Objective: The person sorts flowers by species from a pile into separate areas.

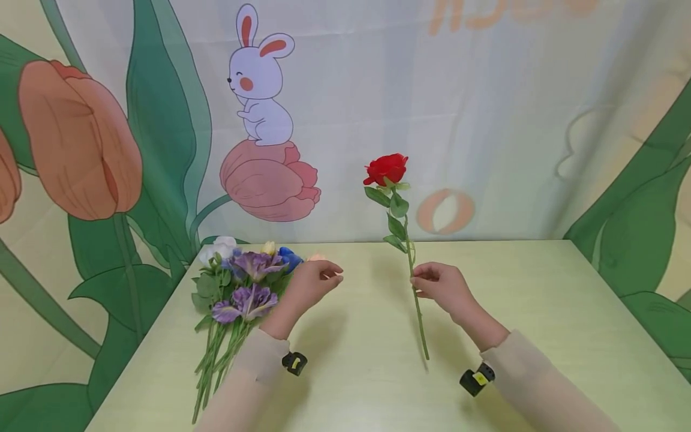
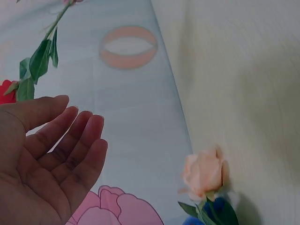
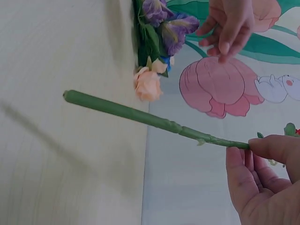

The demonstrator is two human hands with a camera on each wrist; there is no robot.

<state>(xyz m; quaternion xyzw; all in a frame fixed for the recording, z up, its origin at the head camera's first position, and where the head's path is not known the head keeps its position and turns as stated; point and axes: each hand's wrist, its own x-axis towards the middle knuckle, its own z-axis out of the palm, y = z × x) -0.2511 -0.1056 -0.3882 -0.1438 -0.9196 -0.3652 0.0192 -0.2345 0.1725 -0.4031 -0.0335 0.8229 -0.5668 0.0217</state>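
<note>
A red rose (image 1: 387, 170) with green leaves stands nearly upright above the table, tilted a little to the left. My right hand (image 1: 444, 289) pinches its stem between thumb and fingertips, around the middle. In the right wrist view the lower stem (image 3: 117, 109) sticks out past the fingers, its cut end off the table. My left hand (image 1: 313, 287) is raised beside the pile of flowers, fingers loosely bent, with nothing in it. The left wrist view shows that palm (image 2: 51, 173) bare, the thumb apart from the fingers.
At the table's left lies a bunch of artificial flowers: purple irises (image 1: 254, 302), a white bloom (image 1: 220, 249), a blue one (image 1: 290, 258) and a peach rose (image 2: 204, 174). Their stems (image 1: 207, 366) point to the near edge. A printed cloth (image 1: 345, 108) hangs behind the pale table (image 1: 367, 384).
</note>
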